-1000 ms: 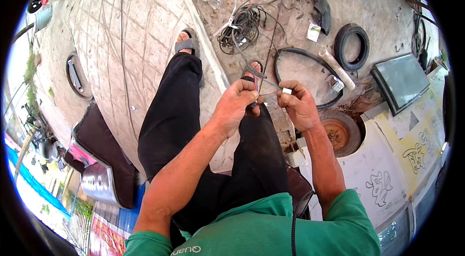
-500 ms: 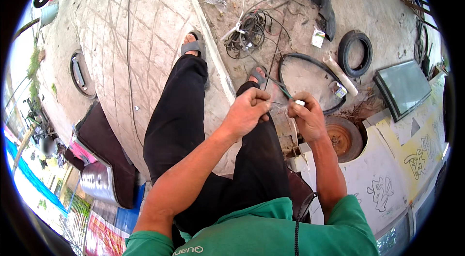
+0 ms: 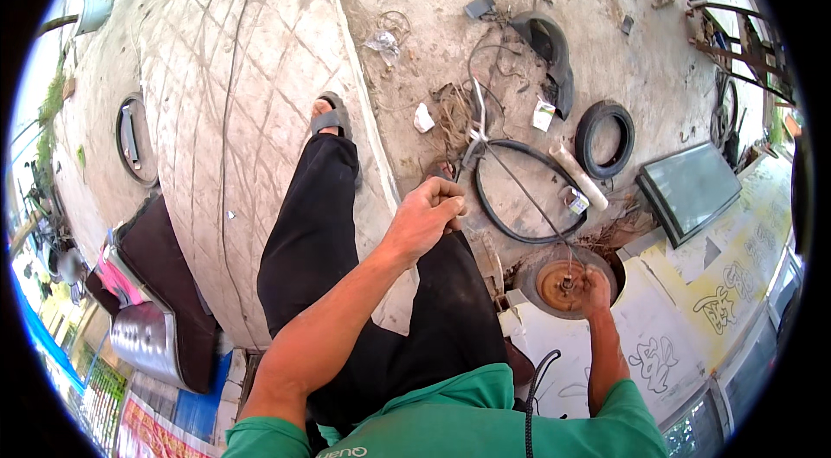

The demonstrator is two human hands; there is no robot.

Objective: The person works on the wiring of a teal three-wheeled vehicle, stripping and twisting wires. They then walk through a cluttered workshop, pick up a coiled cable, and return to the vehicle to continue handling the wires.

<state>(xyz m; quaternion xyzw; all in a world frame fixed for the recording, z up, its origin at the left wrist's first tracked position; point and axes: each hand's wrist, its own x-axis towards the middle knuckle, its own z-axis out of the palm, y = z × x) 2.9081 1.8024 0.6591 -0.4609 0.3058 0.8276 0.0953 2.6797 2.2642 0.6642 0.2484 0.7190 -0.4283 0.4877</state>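
Observation:
My right hand (image 3: 592, 292) is closed on a dark cable (image 3: 530, 192), out to the right in front of a rusty wheel (image 3: 554, 283). From that hand the cable runs taut toward a pale tie (image 3: 478, 116) near my right foot. My left hand (image 3: 430, 217) hovers above my right knee, its fingers curled together. Whatever it may grip is hidden by the fingers. Around the tie, more dark strands and brown frayed matter lie on the ground, partly blurred.
A black rubber loop (image 3: 519, 237), a pale roll (image 3: 578, 176) and a small tyre (image 3: 604, 139) lie ahead right. Beyond them sits a curved black fender (image 3: 554, 60). A glass-topped panel (image 3: 691, 190) rests by the white board (image 3: 658, 319). A folded dark-red seat (image 3: 164, 285) is at left.
My right hand has moved right and back toward me, drawing the cable taut. The cable coil has shifted from its place on the ground. My left hand has moved slightly left and down.

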